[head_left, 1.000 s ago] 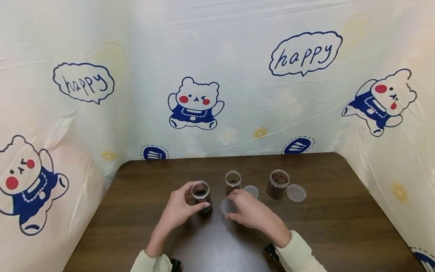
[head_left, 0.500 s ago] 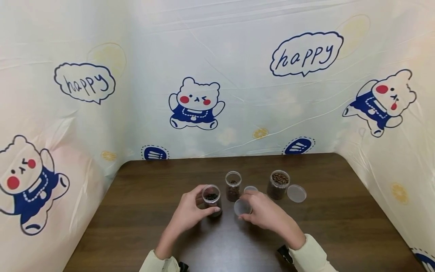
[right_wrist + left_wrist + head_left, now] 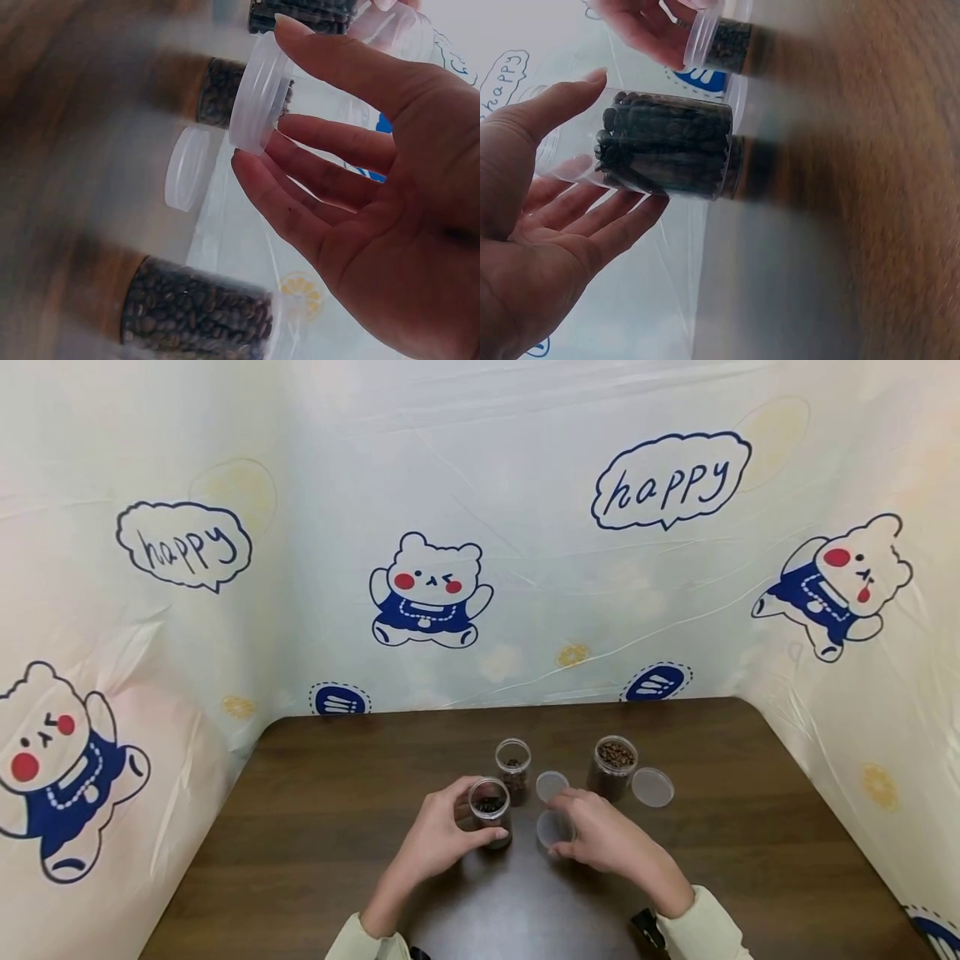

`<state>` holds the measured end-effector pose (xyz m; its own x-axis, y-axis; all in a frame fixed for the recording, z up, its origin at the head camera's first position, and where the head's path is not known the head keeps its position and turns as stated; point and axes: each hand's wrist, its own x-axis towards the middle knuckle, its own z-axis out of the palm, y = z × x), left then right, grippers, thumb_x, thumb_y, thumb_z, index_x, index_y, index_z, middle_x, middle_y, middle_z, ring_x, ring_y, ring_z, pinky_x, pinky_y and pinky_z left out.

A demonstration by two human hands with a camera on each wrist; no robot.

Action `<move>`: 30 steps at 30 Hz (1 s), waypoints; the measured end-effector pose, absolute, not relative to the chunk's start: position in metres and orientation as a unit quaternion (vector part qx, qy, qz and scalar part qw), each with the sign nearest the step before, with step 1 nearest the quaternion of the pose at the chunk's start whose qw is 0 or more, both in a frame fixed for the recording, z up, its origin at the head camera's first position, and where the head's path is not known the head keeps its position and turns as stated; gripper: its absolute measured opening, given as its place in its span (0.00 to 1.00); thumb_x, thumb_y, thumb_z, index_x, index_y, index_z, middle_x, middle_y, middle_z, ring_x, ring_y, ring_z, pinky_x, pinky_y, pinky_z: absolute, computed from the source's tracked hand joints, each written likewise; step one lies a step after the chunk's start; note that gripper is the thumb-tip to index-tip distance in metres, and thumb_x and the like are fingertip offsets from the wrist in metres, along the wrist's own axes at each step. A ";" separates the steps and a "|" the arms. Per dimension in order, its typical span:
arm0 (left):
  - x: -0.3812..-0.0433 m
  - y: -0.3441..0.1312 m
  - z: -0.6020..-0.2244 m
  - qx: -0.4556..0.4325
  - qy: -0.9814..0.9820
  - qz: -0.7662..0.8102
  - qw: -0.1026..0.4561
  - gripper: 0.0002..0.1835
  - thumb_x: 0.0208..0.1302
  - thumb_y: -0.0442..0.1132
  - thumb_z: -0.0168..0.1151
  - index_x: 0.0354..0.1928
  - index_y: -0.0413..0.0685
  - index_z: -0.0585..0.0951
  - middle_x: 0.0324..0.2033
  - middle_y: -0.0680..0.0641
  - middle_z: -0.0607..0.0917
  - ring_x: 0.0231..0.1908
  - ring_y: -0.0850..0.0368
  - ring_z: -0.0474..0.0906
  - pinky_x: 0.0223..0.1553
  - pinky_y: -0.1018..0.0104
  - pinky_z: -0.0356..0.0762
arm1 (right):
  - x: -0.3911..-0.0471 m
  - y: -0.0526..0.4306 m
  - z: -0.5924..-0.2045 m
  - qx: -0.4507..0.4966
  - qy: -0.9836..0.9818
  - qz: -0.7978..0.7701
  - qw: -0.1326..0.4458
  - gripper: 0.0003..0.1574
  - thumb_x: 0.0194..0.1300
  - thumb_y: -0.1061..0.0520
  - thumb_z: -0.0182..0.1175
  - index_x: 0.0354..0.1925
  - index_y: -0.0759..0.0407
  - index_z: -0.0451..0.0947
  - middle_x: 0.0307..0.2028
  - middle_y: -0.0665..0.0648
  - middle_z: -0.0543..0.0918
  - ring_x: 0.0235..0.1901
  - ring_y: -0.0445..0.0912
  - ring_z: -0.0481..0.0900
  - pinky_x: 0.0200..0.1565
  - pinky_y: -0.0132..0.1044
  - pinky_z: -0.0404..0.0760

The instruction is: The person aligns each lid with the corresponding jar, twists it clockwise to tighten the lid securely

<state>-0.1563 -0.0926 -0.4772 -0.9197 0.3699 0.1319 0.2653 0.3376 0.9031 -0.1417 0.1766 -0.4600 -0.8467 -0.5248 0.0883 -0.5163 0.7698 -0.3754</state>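
Observation:
My left hand (image 3: 442, 835) grips an uncapped clear jar (image 3: 667, 146) of dark coffee beans, thumb on the near side and fingers round the far side. It stands about upright; whether its base touches the table I cannot tell. Between thumb and fingertips, my right hand (image 3: 603, 831) pinches a translucent lid (image 3: 259, 94), raised off the table in the right wrist view. Just behind the held jar is a second open jar (image 3: 515, 783), partly filled with beans. A second lid (image 3: 551, 785) lies flat beyond my right fingers.
A wider open jar (image 3: 611, 777) full of brown coffee beans stands to the right, with a larger lid (image 3: 652, 787) lying beside it. The dark wooden table (image 3: 315, 827) meets a printed curtain (image 3: 525, 543) at its back and sides.
My left hand has carried the jar to the right, and it now sits in front of the second jar. My right hand has also shifted rightward with the lid, uncovering the lid behind it.

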 end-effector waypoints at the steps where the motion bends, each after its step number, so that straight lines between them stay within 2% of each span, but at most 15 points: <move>1: -0.156 -0.092 -0.478 0.195 0.816 0.542 0.049 0.32 0.54 0.39 0.84 0.61 0.54 0.81 0.53 0.50 0.89 0.56 0.53 0.88 0.58 0.59 0.86 | -0.142 0.177 -0.461 -0.277 0.941 -0.196 0.012 0.33 0.51 0.54 0.83 0.53 0.67 0.84 0.47 0.59 0.88 0.45 0.51 0.85 0.46 0.46 0.86; 10: -0.153 -0.082 -0.483 0.220 0.815 0.534 0.051 0.34 0.54 0.40 0.84 0.63 0.45 0.80 0.54 0.47 0.89 0.56 0.51 0.88 0.58 0.62 0.86 | -0.142 0.181 -0.473 -0.287 0.941 -0.177 0.026 0.33 0.50 0.54 0.83 0.53 0.63 0.84 0.45 0.56 0.87 0.42 0.46 0.83 0.43 0.41 0.84; 20: -0.148 -0.069 -0.485 0.234 0.814 0.529 0.051 0.33 0.54 0.41 0.84 0.62 0.47 0.81 0.53 0.49 0.89 0.56 0.53 0.87 0.58 0.61 0.87 | -0.141 0.182 -0.480 -0.275 0.940 -0.195 0.058 0.25 0.52 0.54 0.82 0.44 0.61 0.82 0.39 0.53 0.83 0.34 0.38 0.74 0.34 0.33 0.76; 30: -0.145 -0.062 -0.492 0.240 0.826 0.506 0.057 0.34 0.53 0.42 0.85 0.62 0.47 0.80 0.52 0.49 0.89 0.55 0.54 0.87 0.59 0.63 0.86 | -0.138 0.182 -0.486 -0.273 0.939 -0.199 0.064 0.26 0.51 0.56 0.82 0.46 0.62 0.83 0.42 0.55 0.85 0.36 0.40 0.77 0.36 0.36 0.78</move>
